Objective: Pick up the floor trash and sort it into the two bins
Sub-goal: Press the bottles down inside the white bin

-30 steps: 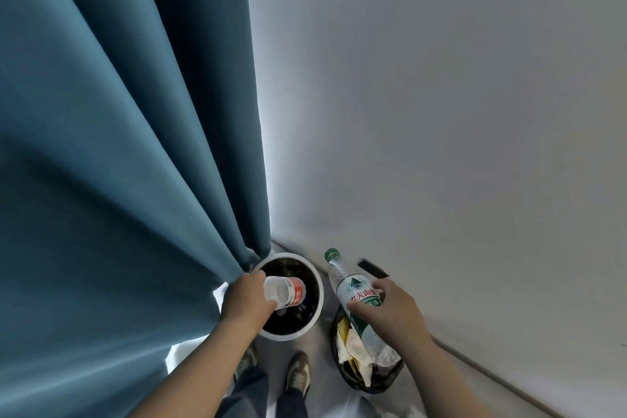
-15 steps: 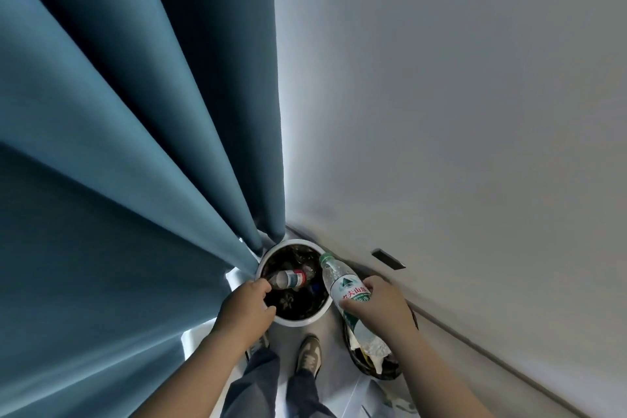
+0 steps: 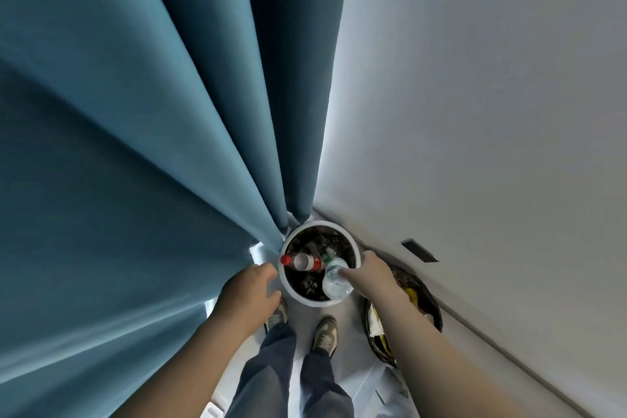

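A white round bin [image 3: 299, 296] stands on the floor in the corner, lined with a dark bag. A red-capped bottle [image 3: 303, 262] lies inside it on other trash. My left hand [image 3: 249, 292] hovers just left of the bin's rim, fingers apart and empty. My right hand [image 3: 373, 276] reaches over the bin's right edge and grips a clear green-capped bottle [image 3: 334, 285], tipped neck-down into the bin with its base toward me. A black bin [image 3: 437, 314] with yellow and white scraps stands to the right, partly hidden by my right forearm.
A blue curtain [image 3: 169, 146] hangs at the left and touches the white bin's far rim. A grey wall [image 3: 475, 112] with a small dark plate [image 3: 419, 250] runs along the right. My shoes [image 3: 325, 336] stand just before the bins.
My left hand let go of the red-capped bottle, which now lies in the white bin, and drew back open. My right hand carried the green-capped bottle from the black bin over the white bin.
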